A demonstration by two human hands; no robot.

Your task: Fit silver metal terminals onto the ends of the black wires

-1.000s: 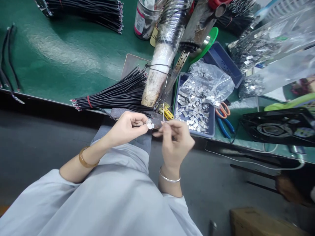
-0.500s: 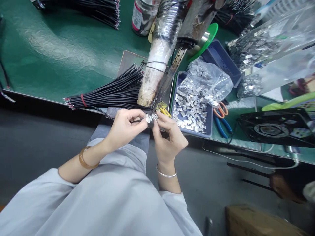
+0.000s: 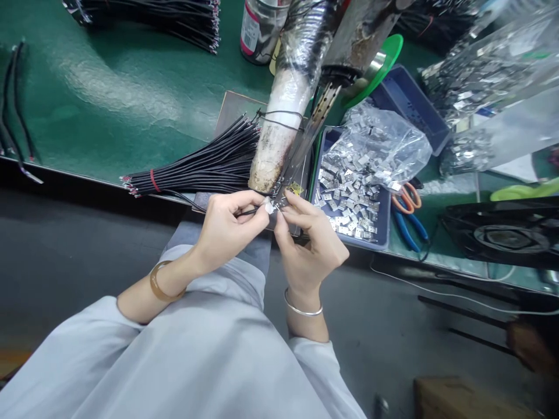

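Observation:
My left hand (image 3: 233, 224) is closed in a pinch on the end of a black cable (image 3: 250, 212), just in front of the bench edge. A small silvery metal connector (image 3: 269, 207) sits at the fingertips between my hands. My right hand (image 3: 308, 235) is closed too, thumb and forefinger pinching at the connector's other side; its fingers partly hide it. Above my fingertips the perforated metal barrel (image 3: 325, 102) of what looks like a soldering iron points down, beside a white wrapped tube (image 3: 279, 134). A bundle of black cables (image 3: 196, 166), tied with a red band, lies to the left.
A blue tray (image 3: 383, 224) of loose metal connectors stands at right, a plastic bag (image 3: 393, 142) over its back. Pliers (image 3: 408, 218) with orange and blue handles and a black fan (image 3: 502, 233) lie further right. A jar (image 3: 262, 32) and more cables (image 3: 157, 20) are at the back.
The whole scene has shifted a little to the right in view. My hands stay together at the connector; the yellow piece behind my right fingers is now mostly covered.

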